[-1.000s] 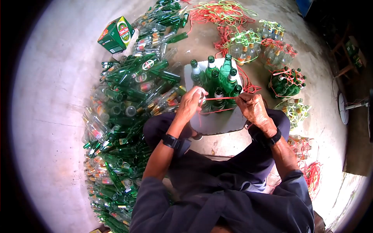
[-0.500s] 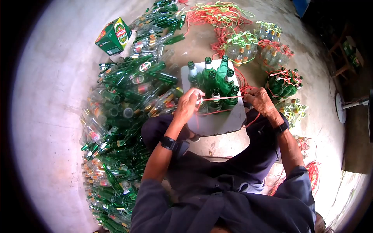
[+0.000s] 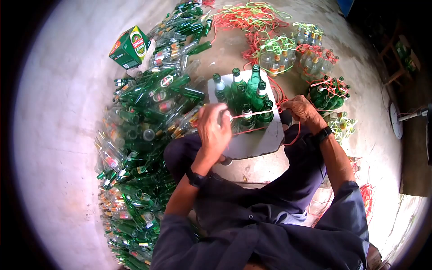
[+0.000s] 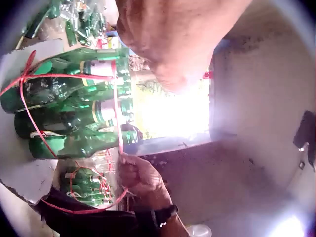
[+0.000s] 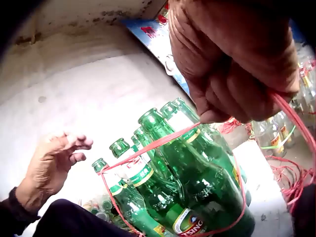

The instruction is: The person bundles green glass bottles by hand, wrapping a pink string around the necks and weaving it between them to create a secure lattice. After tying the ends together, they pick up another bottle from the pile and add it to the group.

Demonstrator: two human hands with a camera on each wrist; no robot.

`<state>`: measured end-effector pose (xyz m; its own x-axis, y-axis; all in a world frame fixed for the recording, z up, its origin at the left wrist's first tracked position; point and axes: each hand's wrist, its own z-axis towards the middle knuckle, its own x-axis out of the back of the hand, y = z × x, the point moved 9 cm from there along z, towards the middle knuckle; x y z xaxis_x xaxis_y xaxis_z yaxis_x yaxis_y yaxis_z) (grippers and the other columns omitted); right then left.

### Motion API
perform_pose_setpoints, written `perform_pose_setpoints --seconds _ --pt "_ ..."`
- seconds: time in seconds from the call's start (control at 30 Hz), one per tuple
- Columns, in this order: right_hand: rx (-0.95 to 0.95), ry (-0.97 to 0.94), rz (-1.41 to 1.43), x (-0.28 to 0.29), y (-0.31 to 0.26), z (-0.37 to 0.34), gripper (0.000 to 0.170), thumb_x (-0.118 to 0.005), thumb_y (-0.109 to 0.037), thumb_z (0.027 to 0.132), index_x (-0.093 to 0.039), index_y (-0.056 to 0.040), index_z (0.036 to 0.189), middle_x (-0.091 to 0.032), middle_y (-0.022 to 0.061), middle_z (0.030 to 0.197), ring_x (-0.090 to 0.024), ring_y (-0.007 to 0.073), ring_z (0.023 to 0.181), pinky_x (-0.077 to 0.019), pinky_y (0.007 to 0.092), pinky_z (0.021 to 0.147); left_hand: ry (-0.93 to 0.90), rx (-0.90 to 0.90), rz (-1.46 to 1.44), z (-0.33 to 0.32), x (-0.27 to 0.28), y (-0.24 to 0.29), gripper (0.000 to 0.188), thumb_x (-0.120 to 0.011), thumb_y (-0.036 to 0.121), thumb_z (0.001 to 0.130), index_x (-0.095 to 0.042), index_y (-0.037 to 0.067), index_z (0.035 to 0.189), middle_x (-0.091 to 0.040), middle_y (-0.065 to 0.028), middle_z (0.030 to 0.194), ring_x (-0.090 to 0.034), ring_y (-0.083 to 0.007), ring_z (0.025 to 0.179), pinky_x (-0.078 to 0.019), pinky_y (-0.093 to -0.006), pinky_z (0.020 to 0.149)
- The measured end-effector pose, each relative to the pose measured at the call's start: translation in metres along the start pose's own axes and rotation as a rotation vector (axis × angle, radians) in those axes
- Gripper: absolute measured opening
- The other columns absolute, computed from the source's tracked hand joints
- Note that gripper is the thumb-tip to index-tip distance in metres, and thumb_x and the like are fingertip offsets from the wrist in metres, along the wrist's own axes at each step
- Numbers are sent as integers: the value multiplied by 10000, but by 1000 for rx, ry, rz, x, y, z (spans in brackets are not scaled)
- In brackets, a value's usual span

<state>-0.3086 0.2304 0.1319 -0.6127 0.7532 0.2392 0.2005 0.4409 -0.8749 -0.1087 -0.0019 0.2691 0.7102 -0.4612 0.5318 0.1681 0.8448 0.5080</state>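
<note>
- Green glass bottles (image 3: 254,87) stand upright in a tight cluster on a white slab (image 3: 265,146), between the seated person's knees.
- Red cord (image 3: 239,116) crosses the necks; a second, lower loop circles the bodies. In the right wrist view one label reads "TSING", its remainder hard to make out.
- The right hand (image 3: 302,109) is closed, clamped on the cord beside the cluster; its fingertips are partly hidden in the head view.
- The left hand (image 3: 215,130) is blurred and hides part of the cluster's near left side. The right wrist view shows its fingers loosely bent and apart, clear of the bottles.
- In the left wrist view, the left hand fills the top, cut off by the edge, and glare washes out the background.
- Loose bottles (image 3: 155,135), green and clear, lie heaped to the left, many overlapping. A green Tsingtao carton (image 3: 131,47) sits beyond.
- Tied bottle bundles (image 3: 330,92) stand to the right, near a tangle of red and lime cord (image 3: 247,18).
- Dark borders crop a fan (image 3: 396,120) at far right.
</note>
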Motion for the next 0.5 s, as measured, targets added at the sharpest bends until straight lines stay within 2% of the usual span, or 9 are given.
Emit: perform_pose_setpoints --seconds 0.07,0.1,0.13,0.23,0.3,0.33,0.4,0.43,0.5 --pt "-78 -22 89 -4 14 4 227 -704 -175 819 -665 2 682 -509 1 530 -458 94 463 -302 316 401 -110 -13 -217 -8 -16 21 87 -664 30 910 -674 28 996 -691 -114 962 -648 -241 846 -519 -350 769" --pt "-91 -7 170 -7 19 4 236 -712 -174 845 -632 -40 668 -456 -33 519 -404 73 430 -257 287 388 -216 152 -486 -20 -39 22 91 -666 45 925 -686 29 1012 -700 -97 979 -648 -166 838 -523 -299 739" --pt "-104 8 249 -8 22 5 265 -720 -174 871 -599 -82 654 -404 -67 508 -349 52 397 -213 258 375 -380 188 -583 -29 -58 33 131 -679 55 915 -686 26 1043 -705 -102 1027 -654 -141 877 -529 -279 736" --pt "-232 39 480 -17 41 12 259 -692 -165 911 -573 -117 687 -419 -79 552 -348 38 411 -206 235 373 -538 202 -625 -59 -117 44 243 -722 153 883 -666 41 1091 -623 -167 1296 -644 -243 1076 -529 -324 833" --pt "-164 -94 637 -24 42 17 226 -626 -147 960 -571 -129 741 -437 -80 584 -331 31 417 -203 217 368 -510 74 -553 -66 -137 55 267 -707 207 891 -647 42 1092 -615 -155 1257 -627 -258 1075 -507 -311 860" --pt "-271 -137 739 -31 40 9 208 -600 -144 974 -581 -120 768 -444 -78 585 -315 30 415 -197 216 365 -508 75 -550 -65 -147 54 267 -707 207 891 -647 42 1092 -615 -155 1257 -627 -258 1075 -507 -311 860" --pt "-396 -206 885 -41 43 6 171 -532 -124 1007 -606 -81 859 -467 -72 597 -282 27 412 -187 203 355 -756 216 -726 -73 -182 52 253 -698 222 894 -630 38 1054 -636 -93 1086 -622 -192 962 -485 -285 835" --pt "-395 -209 886 -41 45 9 171 -532 -124 1007 -606 -81 859 -467 -72 597 -282 27 412 -187 203 355 -756 217 -723 -73 -186 53 253 -698 222 894 -630 38 1054 -636 -93 1086 -622 -192 962 -485 -285 835" --pt "-328 -238 921 -42 43 13 157 -515 -102 1014 -611 -52 901 -475 -67 614 -275 20 413 -182 195 350 -952 727 -1112 -98 -208 49 200 -697 181 886 -622 41 1007 -612 -21 939 -585 -114 869 -466 -267 791"
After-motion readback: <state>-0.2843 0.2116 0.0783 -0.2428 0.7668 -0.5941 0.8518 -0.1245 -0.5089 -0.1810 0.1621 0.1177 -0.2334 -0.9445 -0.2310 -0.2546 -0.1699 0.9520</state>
